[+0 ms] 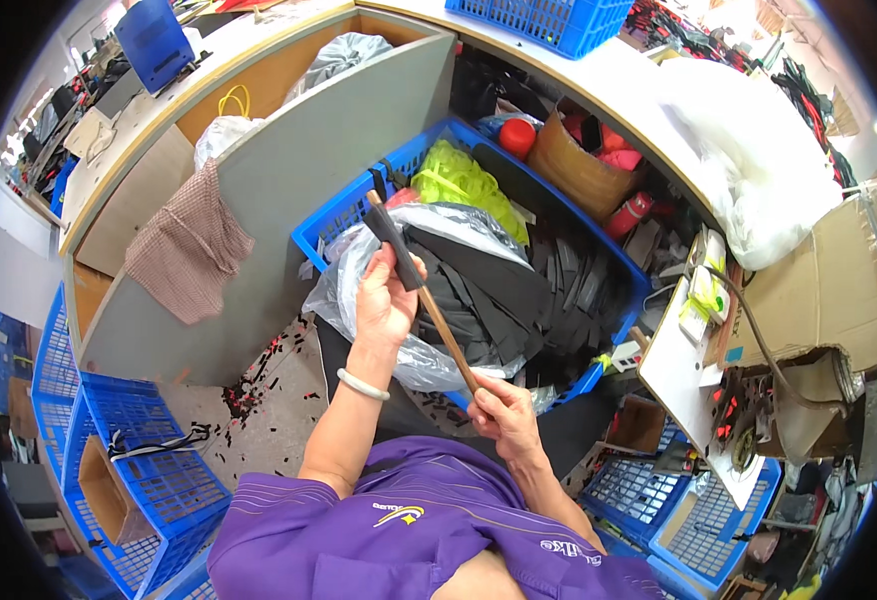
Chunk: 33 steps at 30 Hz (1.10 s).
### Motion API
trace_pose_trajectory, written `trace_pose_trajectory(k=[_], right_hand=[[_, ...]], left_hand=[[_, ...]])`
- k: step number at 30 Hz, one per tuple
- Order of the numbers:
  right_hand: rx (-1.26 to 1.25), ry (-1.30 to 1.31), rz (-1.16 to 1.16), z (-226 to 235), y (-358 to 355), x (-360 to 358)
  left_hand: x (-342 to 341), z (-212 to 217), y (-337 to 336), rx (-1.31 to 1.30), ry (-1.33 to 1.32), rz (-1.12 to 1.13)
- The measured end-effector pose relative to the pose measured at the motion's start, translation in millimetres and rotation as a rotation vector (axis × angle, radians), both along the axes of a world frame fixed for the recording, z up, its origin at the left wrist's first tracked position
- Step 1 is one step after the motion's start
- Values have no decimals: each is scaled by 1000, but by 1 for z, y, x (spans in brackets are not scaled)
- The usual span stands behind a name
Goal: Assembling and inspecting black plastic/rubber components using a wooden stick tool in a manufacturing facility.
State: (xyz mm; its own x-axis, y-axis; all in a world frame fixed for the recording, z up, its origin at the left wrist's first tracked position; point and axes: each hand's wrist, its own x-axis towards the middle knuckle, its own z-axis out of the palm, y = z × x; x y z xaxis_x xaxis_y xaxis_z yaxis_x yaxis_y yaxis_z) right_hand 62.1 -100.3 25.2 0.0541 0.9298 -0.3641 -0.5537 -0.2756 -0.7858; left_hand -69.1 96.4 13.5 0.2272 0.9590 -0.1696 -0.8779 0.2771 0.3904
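Observation:
My left hand grips a flat black strip wrapped near the upper end of a thin wooden stick. My right hand holds the stick's lower end, so the stick runs diagonally between both hands. Beneath them a blue plastic crate holds a clear plastic bag full of black flat pieces. A pale bangle circles my left wrist.
Yellow-green netting lies at the crate's back. A grey panel with a checked cloth stands left. Stacked blue crates sit lower left, a brown bucket and white bags to the right.

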Motion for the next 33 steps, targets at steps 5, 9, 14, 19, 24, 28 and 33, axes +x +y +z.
trace_pose_trajectory(k=[5, 9, 14, 19, 24, 28, 33], right_hand=[[-26, 104, 35, -10, 10, 0], [10, -110, 91, -1, 19, 9], [-8, -643, -26, -69, 16, 46], [169, -1604, 22, -109, 62, 39], [318, -389, -136, -23, 98, 30], [331, -249, 31, 31, 107, 31], [299, -254, -87, 14, 95, 37]], left_hand=[[-3, 0, 13, 53, 51, -12], [-26, 3, 52, -64, 121, 176], [-72, 6, 69, -117, 43, 77], [-28, 27, -11, -216, -430, -511], [-8, 35, -56, -254, -590, -738], [11, 39, -77, -294, -607, -895], [13, 36, -85, -123, 7, -924]])
